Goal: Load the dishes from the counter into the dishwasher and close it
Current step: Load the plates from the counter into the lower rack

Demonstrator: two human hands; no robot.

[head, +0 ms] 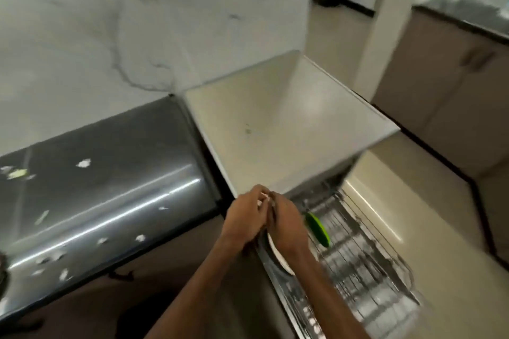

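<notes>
Forearms come up from bottom centre; left hand (245, 217) & right hand (286, 226) curl round white plate (278, 254), held on edge over dishwasher rack (371, 270), lower right. Best to lower it straight between tines, w/o hitting green dish (318, 228). Counter (275, 132) mid-frame behind.

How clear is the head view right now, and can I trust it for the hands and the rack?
Head view: motion blur smears the dishwasher rack wires. Where the left hand and right hand meet above the white plate, neither grip is readable. Head view: bright glare streaks cross the steel counter, and wide-angle distortion bends its edges. The green item in the rack is legible by colour only.
</notes>
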